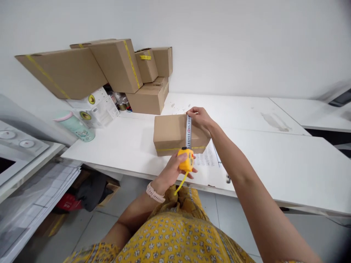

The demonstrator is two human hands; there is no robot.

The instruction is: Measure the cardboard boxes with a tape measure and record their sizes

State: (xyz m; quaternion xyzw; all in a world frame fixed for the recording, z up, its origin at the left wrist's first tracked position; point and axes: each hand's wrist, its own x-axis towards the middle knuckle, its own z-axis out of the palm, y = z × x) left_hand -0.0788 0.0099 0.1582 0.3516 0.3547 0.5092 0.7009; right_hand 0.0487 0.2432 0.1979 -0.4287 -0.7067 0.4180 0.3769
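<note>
A small cardboard box with a yellow tape band sits on the white table. My left hand grips a yellow tape measure case at the box's near side. Its white blade runs up across the box top. My right hand pinches the blade's end at the box's far edge. A printed paper sheet lies under the box on the right.
Several cardboard boxes are stacked against the wall at the back left, with white cartons and a mint green bottle beside them. A second table stands to the right. Bags and boxes lie on the floor under the table.
</note>
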